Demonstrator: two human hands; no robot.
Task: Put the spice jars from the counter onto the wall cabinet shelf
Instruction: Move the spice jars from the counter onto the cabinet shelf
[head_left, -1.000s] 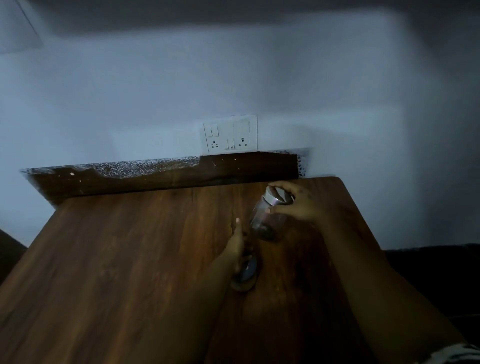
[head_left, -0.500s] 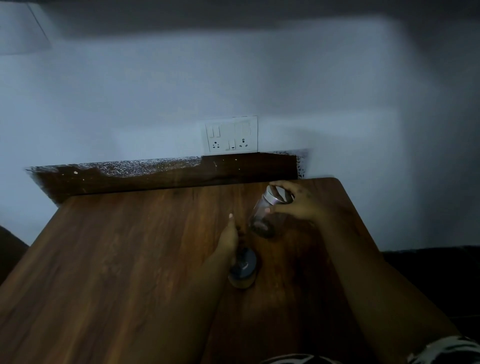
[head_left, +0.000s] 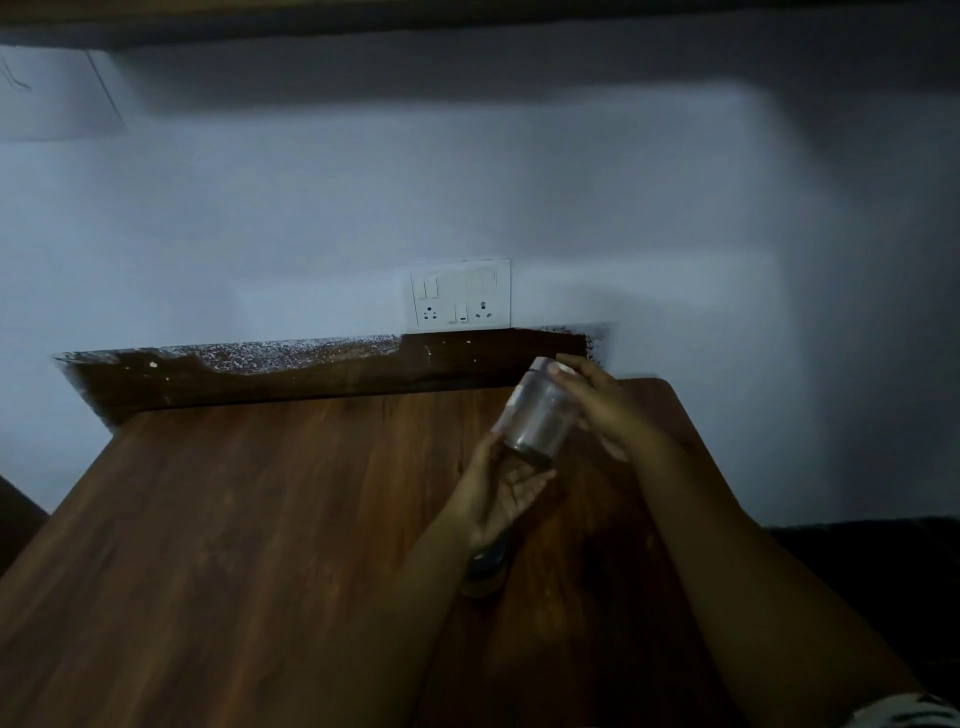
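Glass spice jar (head_left: 537, 415), tilted above the wooden counter (head_left: 260, 519): my right hand (head_left: 597, 405) is gripping its lid end at 1 o'clock; my left hand (head_left: 506, 486) is cupping its base, fingers relaxed, at 7 o'clock.

No readable text — not on jar (head_left: 537, 415), not on switch plate (head_left: 460, 293)

Clear glass jar (head_left: 537, 418) with pale lid over a smooth, wood-grain counter (head_left: 260, 519); glossy white plastic switch plate (head_left: 460, 293).
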